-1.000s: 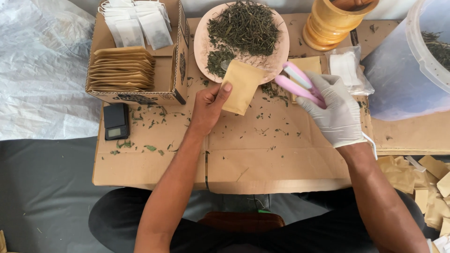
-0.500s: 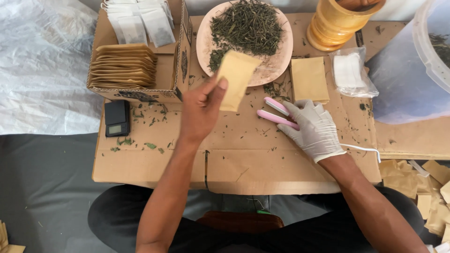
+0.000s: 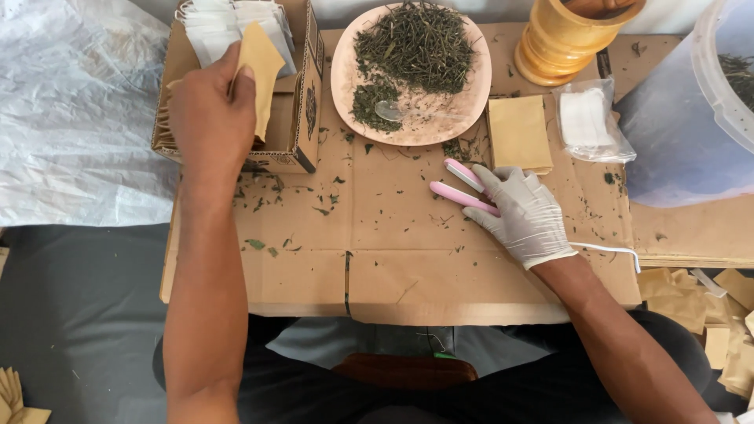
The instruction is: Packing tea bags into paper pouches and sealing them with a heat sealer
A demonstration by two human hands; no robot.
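- The bare left hand [image 3: 210, 118] is hovering over the open cardboard box [image 3: 302, 126] at the far left of the counter, fingers closed in a pinch on a tan paper pouch [image 3: 261, 67].
- That pouch is sitting tilted above the box, its upper corner lying over the stack of white sachets [image 3: 236, 23] packed at the box's far end.
- The gloved right hand [image 3: 522, 216] is lying flat on the flattened cardboard sheet [image 3: 393, 251] covering the counter, fingers spread and pressing on a pink handheld sealer [image 3: 459, 188]; the hand is resting on it rather than wrapping around it.
- The sealer's two pink arms are pointing left and far, splayed a little apart, and a thin white cord [image 3: 609, 249] is trailing off to the right past the wrist.
- Just beyond that hand, a small stack of tan pouches [image 3: 518, 133] is lying flat, touching the near right rim of the pink plate [image 3: 345, 86].
- The plate is carrying a heap of dried green leaves [image 3: 412, 47], with a clear spoon [image 3: 393, 110] lying at its near side.
- Right of the stack, a clear bag of white sachets [image 3: 589, 118] is lying beside a wooden mortar [image 3: 561, 39].
- Loose leaf crumbs are scattered across the cardboard between the two hands.
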